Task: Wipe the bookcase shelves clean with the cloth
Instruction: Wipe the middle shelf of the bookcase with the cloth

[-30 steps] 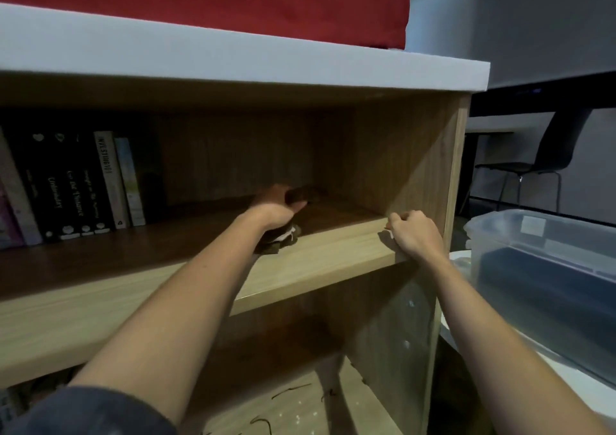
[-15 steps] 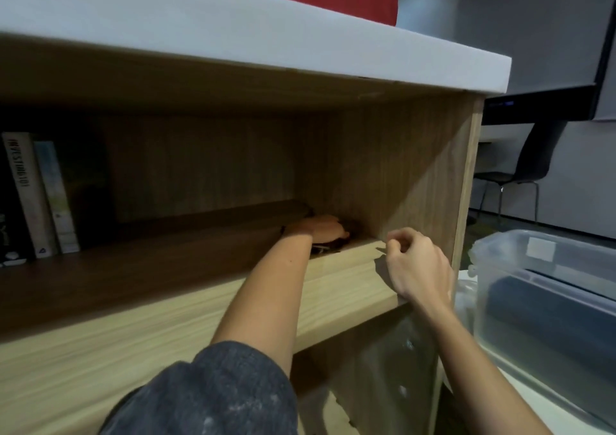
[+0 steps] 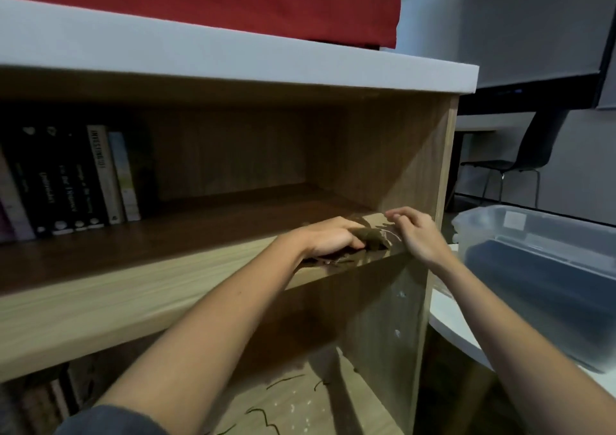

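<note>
Where the shelf [image 3: 166,268] meets its side panel [image 3: 383,154], centre right of the frame, the cloth [image 3: 371,236] is being clutched by the left hand [image 3: 328,239], the right hand [image 3: 418,234] being held alongside, loosely curled, empty. Soft and light, the cloth is likely being handled best bunched.

Not much to read here, honestly. The only text I can make out is on the white book spine [image 3: 102,174] among the books standing at the left end of the bookcase shelf [image 3: 200,234]: dark capitals running down it, looks like "INVESTING 101". The black book spines [image 3: 63,184] right beside it have white script titles running the same way plus little white emblems at top and bottom, but it's all too blurry to spell out. There's also a pale label [image 3: 515,220] on the clear plastic storage bin [image 3: 533,268] off to the right; can't read whatever's on it.
</note>
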Tool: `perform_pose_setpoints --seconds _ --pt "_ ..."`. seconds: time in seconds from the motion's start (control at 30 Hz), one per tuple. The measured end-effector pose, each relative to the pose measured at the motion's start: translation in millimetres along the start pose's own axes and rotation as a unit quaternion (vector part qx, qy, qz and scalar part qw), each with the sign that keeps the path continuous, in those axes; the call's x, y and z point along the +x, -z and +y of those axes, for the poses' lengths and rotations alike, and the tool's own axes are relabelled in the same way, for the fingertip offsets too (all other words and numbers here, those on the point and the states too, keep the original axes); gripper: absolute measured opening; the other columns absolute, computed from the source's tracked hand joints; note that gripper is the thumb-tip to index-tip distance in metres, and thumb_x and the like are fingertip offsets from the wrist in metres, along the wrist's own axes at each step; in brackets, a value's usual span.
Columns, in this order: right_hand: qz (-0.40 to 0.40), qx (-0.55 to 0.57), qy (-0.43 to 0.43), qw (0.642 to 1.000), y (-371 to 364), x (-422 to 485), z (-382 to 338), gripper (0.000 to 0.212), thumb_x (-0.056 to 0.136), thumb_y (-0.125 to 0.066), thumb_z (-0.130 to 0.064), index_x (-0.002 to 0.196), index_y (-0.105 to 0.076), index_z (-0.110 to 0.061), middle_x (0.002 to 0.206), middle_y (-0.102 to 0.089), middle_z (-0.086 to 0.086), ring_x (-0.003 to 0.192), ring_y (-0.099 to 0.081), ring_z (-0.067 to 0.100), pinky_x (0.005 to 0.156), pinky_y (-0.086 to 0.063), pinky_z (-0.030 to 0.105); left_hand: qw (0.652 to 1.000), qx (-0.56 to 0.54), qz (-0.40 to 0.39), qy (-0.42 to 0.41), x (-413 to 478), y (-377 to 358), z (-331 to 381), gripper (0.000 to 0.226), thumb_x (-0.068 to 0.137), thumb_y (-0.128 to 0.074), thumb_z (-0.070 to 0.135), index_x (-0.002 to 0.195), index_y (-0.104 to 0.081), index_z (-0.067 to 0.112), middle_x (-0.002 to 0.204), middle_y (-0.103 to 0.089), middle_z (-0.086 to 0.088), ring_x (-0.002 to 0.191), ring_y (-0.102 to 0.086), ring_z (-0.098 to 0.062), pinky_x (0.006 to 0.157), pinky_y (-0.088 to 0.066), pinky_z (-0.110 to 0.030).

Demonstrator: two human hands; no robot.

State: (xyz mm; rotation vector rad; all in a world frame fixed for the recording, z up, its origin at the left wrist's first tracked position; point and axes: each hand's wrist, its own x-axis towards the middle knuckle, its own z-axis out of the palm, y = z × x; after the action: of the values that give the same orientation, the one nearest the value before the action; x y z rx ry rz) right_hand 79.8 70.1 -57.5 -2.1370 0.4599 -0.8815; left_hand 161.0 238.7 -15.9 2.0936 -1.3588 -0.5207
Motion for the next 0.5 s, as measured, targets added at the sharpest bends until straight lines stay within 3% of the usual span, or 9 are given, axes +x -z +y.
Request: perform_pose_setpoints --seconds 0.1,0.2,0.27,0.33,0.4,0.5 --pt "-0.005 -0.066 0.066 0.996 -26 -24 -1 0.028 0.097 -0.039 -0.017 0.112 -0.062 -0.012 0.116 -0.058 0.006 0.116 -0.047 0.02 0.106 -0.029 0.037 0.997 -0.052 0.03 -0.042 -42 -1 -9 0.018 0.092 -0.05 0.016 0.097 -0.065 0.024 0.092 -0.065 0.0 0.083 -0.059 -0.013 0.074 -0.045 -0.03" --pt "0.029 -0.1 0.104 0.989 -50 -48 -3 0.035 0.1 -0.028 -0.02 0.119 -0.056 -0.014 0.124 -0.049 0.004 0.127 -0.033 0.017 0.114 0.001 0.033 0.969 -0.15 0.186 -0.068 -65 13 -16 0.018 0.091 -0.049 0.03 0.102 -0.064 0.028 0.105 -0.067 -0.006 0.095 -0.064 -0.023 0.088 -0.047 -0.041" --pt "0.037 -0.074 0.102 0.991 -54 -50 -3 0.037 0.101 -0.025 -0.022 0.12 -0.056 -0.014 0.126 -0.046 0.004 0.13 -0.029 0.016 0.112 0.008 0.031 0.952 -0.173 0.248 -0.052 -67 19 -13 0.015 0.096 -0.046 0.027 0.097 -0.06 0.033 0.099 -0.066 -0.009 0.093 -0.065 -0.031 0.088 -0.051 -0.051" --pt "0.041 -0.073 0.099 0.992 -52 -47 -1 0.037 0.101 -0.024 -0.021 0.12 -0.056 -0.014 0.126 -0.046 0.006 0.13 -0.029 0.017 0.113 0.005 0.033 0.979 -0.038 0.202 -0.004 -59 13 -15 0.015 0.097 -0.045 0.027 0.102 -0.057 0.034 0.105 -0.065 -0.005 0.102 -0.061 -0.03 0.093 -0.048 -0.048" --pt "0.043 -0.084 0.1 0.991 -51 -47 0 0.038 0.101 -0.024 -0.021 0.12 -0.056 -0.014 0.126 -0.047 0.007 0.129 -0.03 0.019 0.113 0.001 0.036 0.981 0.101 0.158 0.044 -57 1 -17 0.019 0.096 -0.045 0.034 0.112 -0.056 0.034 0.117 -0.061 -0.001 0.109 -0.056 -0.024 0.096 -0.043 -0.041" --pt "0.033 -0.092 0.098 0.99 -50 -49 -1 0.039 0.101 -0.023 -0.021 0.122 -0.055 -0.014 0.127 -0.046 0.008 0.129 -0.029 0.019 0.113 0.0 0.037 0.992 0.019 0.122 0.032 -84 0 -17 0.019 0.095 -0.047 0.033 0.105 -0.06 0.022 0.099 -0.065 -0.004 0.084 -0.059 -0.021 0.07 -0.045 -0.033"
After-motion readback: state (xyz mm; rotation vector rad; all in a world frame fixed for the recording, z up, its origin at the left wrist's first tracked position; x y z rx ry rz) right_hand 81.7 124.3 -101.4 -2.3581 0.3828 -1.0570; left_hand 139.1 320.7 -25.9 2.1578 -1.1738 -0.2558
